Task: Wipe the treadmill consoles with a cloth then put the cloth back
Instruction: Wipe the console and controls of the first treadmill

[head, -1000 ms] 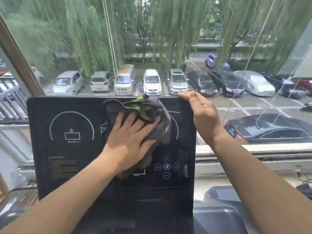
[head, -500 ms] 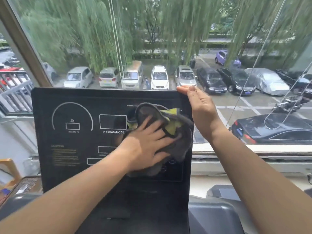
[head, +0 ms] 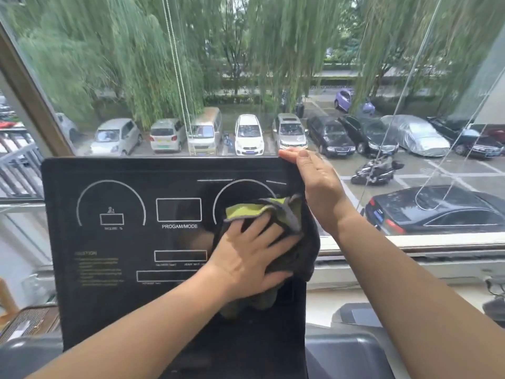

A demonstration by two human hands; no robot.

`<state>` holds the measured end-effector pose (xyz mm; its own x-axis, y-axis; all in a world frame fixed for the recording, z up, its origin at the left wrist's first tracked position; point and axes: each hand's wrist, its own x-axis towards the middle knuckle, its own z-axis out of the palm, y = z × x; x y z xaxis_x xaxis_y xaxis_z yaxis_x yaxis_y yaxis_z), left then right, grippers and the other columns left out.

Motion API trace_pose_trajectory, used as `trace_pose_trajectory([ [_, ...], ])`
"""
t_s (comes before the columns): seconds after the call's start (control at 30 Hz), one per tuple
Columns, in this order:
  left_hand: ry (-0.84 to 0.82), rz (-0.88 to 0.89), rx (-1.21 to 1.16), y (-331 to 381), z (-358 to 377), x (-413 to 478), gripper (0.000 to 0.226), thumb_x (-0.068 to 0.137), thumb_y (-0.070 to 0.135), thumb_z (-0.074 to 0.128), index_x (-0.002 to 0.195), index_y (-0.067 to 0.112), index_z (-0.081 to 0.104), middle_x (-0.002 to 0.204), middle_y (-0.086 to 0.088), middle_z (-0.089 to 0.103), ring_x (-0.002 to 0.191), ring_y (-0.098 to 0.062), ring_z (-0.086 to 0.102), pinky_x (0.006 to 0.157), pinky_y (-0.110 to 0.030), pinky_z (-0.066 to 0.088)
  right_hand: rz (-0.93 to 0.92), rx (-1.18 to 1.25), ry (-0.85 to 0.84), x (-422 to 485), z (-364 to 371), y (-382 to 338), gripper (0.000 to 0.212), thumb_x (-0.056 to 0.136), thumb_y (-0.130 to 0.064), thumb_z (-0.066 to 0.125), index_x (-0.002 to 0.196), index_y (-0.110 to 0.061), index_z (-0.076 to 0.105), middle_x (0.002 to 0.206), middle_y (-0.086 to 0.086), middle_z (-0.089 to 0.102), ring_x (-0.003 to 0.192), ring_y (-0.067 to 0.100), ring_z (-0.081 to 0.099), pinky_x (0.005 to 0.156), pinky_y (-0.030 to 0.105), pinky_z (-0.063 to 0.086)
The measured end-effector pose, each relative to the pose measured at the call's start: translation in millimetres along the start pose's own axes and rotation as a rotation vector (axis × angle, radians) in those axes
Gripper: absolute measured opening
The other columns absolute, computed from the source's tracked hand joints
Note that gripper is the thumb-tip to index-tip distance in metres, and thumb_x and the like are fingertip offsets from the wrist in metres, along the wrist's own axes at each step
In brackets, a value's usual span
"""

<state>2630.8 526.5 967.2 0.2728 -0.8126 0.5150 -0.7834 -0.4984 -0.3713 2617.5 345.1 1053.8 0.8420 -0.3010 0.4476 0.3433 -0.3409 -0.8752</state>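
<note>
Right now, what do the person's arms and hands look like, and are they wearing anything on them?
Both forearms are bare, with no sleeve in view right down to the edge of the picture. The left hand and the right hand wear no gloves. No watch or bracelet shows at either wrist, and no ring shows on the fingers that can be seen.

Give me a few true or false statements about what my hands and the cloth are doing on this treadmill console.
The left hand presses the cloth flat against the console. True.
The cloth covers the left dial. False: it lies on the console's right side, over the lower part of the right dial.
The right hand rests on the console's top right corner. True.
The cloth is plain white. False: it is grey and yellow-green.
</note>
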Motion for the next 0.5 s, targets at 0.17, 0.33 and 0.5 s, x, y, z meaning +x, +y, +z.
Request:
trace_pose_trajectory([
  [0.17,0.02,-0.293,0.038,-35,-20,31,0.083,0.078,0.072,0.058,0.151,0.033,0.051,0.159,-0.013,0.042,0.139,-0.041,0.045,0.104,-0.056,0.038,0.044,0.089,-0.009,4,3,10,0.043,0.101,-0.053,0.041,0.116,-0.035,0.077,0.135,-0.007,0.068,0.134,0.012,0.058,0.119,0.043,0.04],
  [0.33,-0.034,-0.214,-0.096,19,8,-4,0.08,0.079,0.066,0.063,0.152,0.036,0.05,0.162,-0.014,0.041,0.156,-0.046,0.016,0.117,-0.078,0.007,-0.002,0.015,0.021,3,1,6,0.045,0.107,-0.042,0.037,0.124,-0.025,0.075,0.135,-0.01,0.067,0.133,0.001,0.054,0.119,0.026,0.036],
  [0.5,-0.058,0.132,-0.079,-12,7,-12,0.08,0.074,0.054,0.067,0.15,0.035,0.052,0.16,-0.004,0.047,0.157,-0.03,0.025,0.124,-0.064,0.019,0.001,-0.027,-0.001,1,-1,4,0.041,0.112,-0.031,0.037,0.126,-0.022,0.074,0.135,-0.012,0.066,0.13,-0.007,0.053,0.112,0.011,0.034],
])
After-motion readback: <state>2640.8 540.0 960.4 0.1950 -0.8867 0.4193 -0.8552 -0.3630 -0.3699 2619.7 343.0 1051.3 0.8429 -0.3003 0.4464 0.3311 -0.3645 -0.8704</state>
